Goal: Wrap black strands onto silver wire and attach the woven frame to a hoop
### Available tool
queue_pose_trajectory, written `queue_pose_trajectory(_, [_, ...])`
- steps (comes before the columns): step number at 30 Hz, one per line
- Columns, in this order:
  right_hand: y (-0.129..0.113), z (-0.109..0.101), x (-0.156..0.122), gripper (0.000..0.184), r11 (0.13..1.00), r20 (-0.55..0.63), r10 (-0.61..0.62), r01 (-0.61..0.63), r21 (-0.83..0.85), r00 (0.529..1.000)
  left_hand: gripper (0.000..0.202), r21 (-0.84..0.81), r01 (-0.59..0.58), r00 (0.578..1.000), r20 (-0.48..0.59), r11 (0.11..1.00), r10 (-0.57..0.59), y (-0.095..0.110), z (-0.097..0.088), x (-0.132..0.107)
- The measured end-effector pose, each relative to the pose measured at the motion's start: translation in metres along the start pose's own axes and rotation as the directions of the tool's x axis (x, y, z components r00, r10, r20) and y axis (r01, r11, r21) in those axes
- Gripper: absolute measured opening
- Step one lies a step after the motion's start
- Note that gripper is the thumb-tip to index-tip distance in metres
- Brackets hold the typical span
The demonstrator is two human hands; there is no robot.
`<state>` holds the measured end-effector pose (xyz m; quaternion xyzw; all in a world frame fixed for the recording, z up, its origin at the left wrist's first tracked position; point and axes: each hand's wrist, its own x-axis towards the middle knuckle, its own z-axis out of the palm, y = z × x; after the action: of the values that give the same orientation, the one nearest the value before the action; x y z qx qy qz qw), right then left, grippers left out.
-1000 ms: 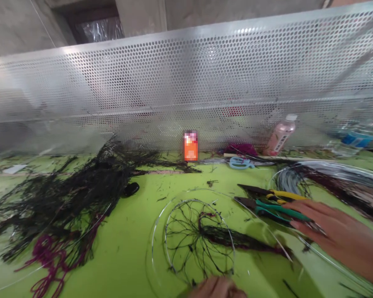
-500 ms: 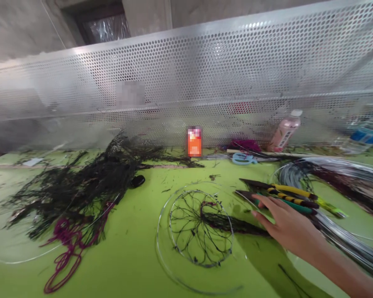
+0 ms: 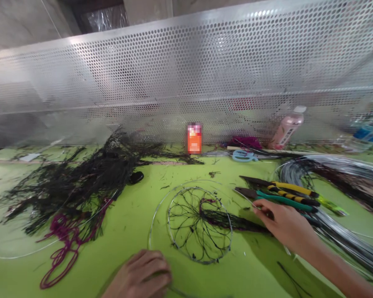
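A thin silvery wire (image 3: 151, 223) curves in a wide loop around a wire ring (image 3: 168, 225) on the green tabletop. Black cord netting (image 3: 192, 229) is strung across the ring, its strands gathered into a dark bundle (image 3: 245, 223) running right. My left hand (image 3: 139, 275) is curled closed over the wire at the lower left. To the right, my right hand (image 3: 286, 223) pinches the wire's other stretch between thumb and fingers, over the bundle's tail. Just beyond it lie green-handled pliers (image 3: 282, 198) and yellow-and-black-handled pliers (image 3: 292, 187).
A heap of black netting (image 3: 77, 182) and purple cord (image 3: 62, 244) lie left. Coiled wire (image 3: 338, 240) is at right. Blue-handled scissors (image 3: 244, 156), a pink bottle (image 3: 288, 128) and a blurred orange object (image 3: 194, 140) stand or lie near the perforated metal panel (image 3: 180, 74).
My left hand has come into view at the bottom and closed on the wire. My right hand has drawn its spread fingers into a pinch on the wire, beside the pliers.
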<state>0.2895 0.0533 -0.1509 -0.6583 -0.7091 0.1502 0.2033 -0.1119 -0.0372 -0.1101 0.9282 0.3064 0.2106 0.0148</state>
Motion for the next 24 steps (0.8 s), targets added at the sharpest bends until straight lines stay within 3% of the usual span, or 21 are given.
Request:
queue_pose_trajectory(3, [-0.009, -0.001, 0.001, 0.044, 0.993, 0.025, -0.035, 0.032, 0.118, 0.999, 0.034, 0.01, -0.056, 0.998, -0.003, 0.998, 0.056, 0.009, 0.01, 0.01])
queue_pose_trajectory(8, [-0.026, 0.003, 0.0, 0.049, 0.968, 0.11, -0.04, 0.011, 0.25, 0.993, 0.011, 0.078, -0.226, 0.972, 0.09, 0.971, 0.219, 0.022, 0.032, 0.03])
queue_pose_trajectory(10, [-0.028, 0.004, 0.001, 0.049, 0.963, 0.149, -0.041, -0.001, 0.27, 0.988, 0.011, 0.055, -0.268, 0.958, 0.123, 0.962, 0.26, 0.024, 0.039, 0.039])
queue_pose_trajectory(13, [-0.028, 0.005, 0.002, 0.047, 0.967, 0.189, -0.064, 0.014, 0.253, 0.98, 0.014, 0.035, -0.318, 0.939, 0.146, 0.947, 0.31, 0.025, 0.047, 0.051])
queue_pose_trajectory(19, [-0.029, 0.009, -0.001, 0.046, 0.984, 0.16, -0.115, 0.09, 0.154, 0.98, 0.016, 0.001, -0.369, 0.923, 0.116, 0.93, 0.366, 0.019, 0.055, 0.073])
queue_pose_trajectory(24, [-0.035, -0.003, -0.011, 0.025, 0.967, 0.255, -0.243, 0.213, 0.141, 0.936, 0.017, -0.041, -0.363, 0.926, 0.096, 0.931, 0.365, 0.013, 0.06, 0.083])
